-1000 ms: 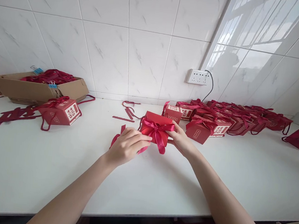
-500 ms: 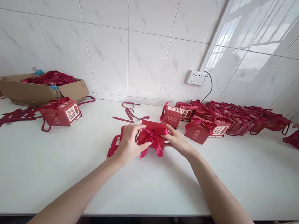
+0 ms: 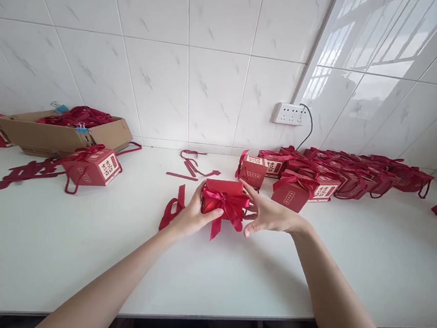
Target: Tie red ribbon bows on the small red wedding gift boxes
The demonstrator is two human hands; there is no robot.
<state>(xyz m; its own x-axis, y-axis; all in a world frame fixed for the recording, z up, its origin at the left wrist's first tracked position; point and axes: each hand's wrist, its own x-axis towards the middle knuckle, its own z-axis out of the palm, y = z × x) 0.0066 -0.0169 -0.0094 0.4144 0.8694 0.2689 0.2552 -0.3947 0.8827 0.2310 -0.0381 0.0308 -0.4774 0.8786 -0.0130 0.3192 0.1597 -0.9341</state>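
Note:
A small red gift box (image 3: 224, 187) with a shiny red ribbon bow (image 3: 224, 202) on its front sits in the middle of the white table. My left hand (image 3: 194, 210) grips the box from its left side, with the thumb across the front below the bow. On the right side, my right hand (image 3: 269, 215) has its fingers spread and thumb apart; the fingertips are close to the box's edge, and I cannot tell whether they touch it. A loose dark-red ribbon (image 3: 170, 212) lies just left of my left hand.
Several finished-looking red boxes (image 3: 293, 192) stand in rows at the back right. At the left are a cardboard box (image 3: 47, 134) of red ribbons and another red gift box (image 3: 93, 166). Ribbon scraps (image 3: 190, 169) lie near the wall, below a power strip (image 3: 289, 114).
My left hand has settled lower around the box's left side. My right hand has loosened and spread its fingers. A co-worker's hand at the far right has left the view.

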